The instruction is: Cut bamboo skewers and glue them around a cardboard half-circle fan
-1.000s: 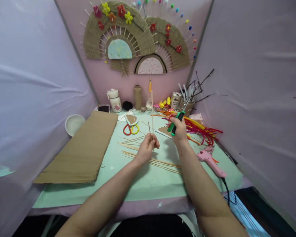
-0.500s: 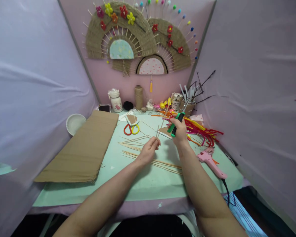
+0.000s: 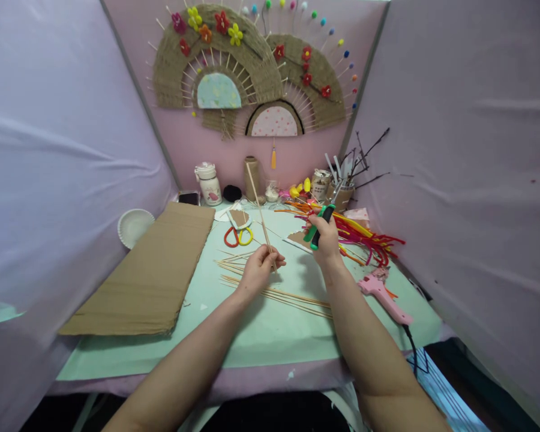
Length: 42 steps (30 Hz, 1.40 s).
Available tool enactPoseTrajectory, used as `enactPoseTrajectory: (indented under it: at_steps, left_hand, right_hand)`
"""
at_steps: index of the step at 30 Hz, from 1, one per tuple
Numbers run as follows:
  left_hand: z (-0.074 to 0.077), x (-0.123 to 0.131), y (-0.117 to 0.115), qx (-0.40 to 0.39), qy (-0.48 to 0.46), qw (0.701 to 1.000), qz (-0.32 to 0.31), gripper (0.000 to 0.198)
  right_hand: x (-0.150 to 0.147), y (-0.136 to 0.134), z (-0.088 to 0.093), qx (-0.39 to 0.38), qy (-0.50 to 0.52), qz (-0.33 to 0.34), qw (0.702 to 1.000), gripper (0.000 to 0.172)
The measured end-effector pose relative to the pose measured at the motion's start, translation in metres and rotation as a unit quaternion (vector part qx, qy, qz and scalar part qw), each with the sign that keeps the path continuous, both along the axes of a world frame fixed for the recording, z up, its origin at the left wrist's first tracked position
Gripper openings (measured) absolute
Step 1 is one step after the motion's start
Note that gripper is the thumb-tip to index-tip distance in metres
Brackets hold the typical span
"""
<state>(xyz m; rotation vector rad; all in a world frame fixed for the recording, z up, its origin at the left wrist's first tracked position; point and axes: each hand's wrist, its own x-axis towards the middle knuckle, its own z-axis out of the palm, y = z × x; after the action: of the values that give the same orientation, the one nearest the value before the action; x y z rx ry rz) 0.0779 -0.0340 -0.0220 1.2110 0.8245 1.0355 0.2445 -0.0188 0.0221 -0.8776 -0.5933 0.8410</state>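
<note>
My left hand (image 3: 261,267) is closed around a thin wooden stick (image 3: 257,198), which rises up and to the left over the table; whether there is more than one stick in it is hard to tell. My right hand (image 3: 326,239) grips a pair of pliers (image 3: 323,225) with green and black handles, the metal jaws pointing up and away. Several more wooden sticks (image 3: 297,298) lie on the table below and beside my left hand. A cut piece of cardboard (image 3: 299,240) lies between my hands, farther back.
A cardboard sheet (image 3: 153,273) covers the left side. Scissors (image 3: 239,236) lie at the middle back. On the right are coloured pipe cleaners (image 3: 373,240) and a pink glue gun (image 3: 384,297) with its cord. A jar (image 3: 208,185), twine spool (image 3: 251,180) and can (image 3: 319,185) line the back.
My left hand has moved slightly left, and the stick in it now leans to the left, away from the pliers. My right hand has hardly moved.
</note>
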Motion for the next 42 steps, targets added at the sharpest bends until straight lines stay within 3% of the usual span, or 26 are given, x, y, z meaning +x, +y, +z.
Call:
enactPoseTrajectory:
  at_steps: [3,9,13,19,26,33,35,37,42]
  left_hand:
    - [-0.005,0.006,-0.002,0.003,0.001,1.0,-0.019,0.021]
    - [-0.014,0.004,-0.003,0.045,0.102,0.991,-0.068,0.014]
    - [-0.008,0.0,-0.005,0.123,0.149,0.981,-0.031,0.011]
    - [-0.003,-0.001,-0.006,0.25,0.255,0.934,0.002,0.01]
    - [-0.008,-0.003,-0.008,0.211,0.252,0.944,0.006,0.012]
    - [0.001,-0.003,-0.011,0.272,0.297,0.915,0.039,0.012]
    - [0.0,-0.003,-0.01,0.271,0.314,0.909,0.039,0.013]
    - [-0.002,-0.003,-0.01,0.267,0.325,0.906,0.042,0.013]
    - [-0.002,-0.003,-0.012,0.268,0.347,0.897,0.059,0.012]
  right_hand:
    - [0.0,0.0,0.0,0.002,-0.004,0.0,1.0,0.04]
    - [0.001,0.0,-0.001,0.002,-0.003,-0.001,1.0,0.041]
    - [0.001,0.001,-0.002,-0.006,-0.004,-0.006,1.0,0.042]
    - [0.0,0.001,-0.002,-0.007,-0.007,-0.005,1.0,0.042]
    - [0.0,-0.001,0.0,-0.002,-0.013,0.0,1.0,0.042]
    - [-0.005,-0.016,0.007,0.014,-0.14,-0.01,0.99,0.038]
    - [-0.002,-0.029,0.014,0.006,-0.212,0.0,0.977,0.039]
    - [0.005,-0.045,0.024,-0.014,-0.322,0.017,0.947,0.038]
    - [0.029,-0.09,0.055,-0.108,-0.605,0.034,0.788,0.049]
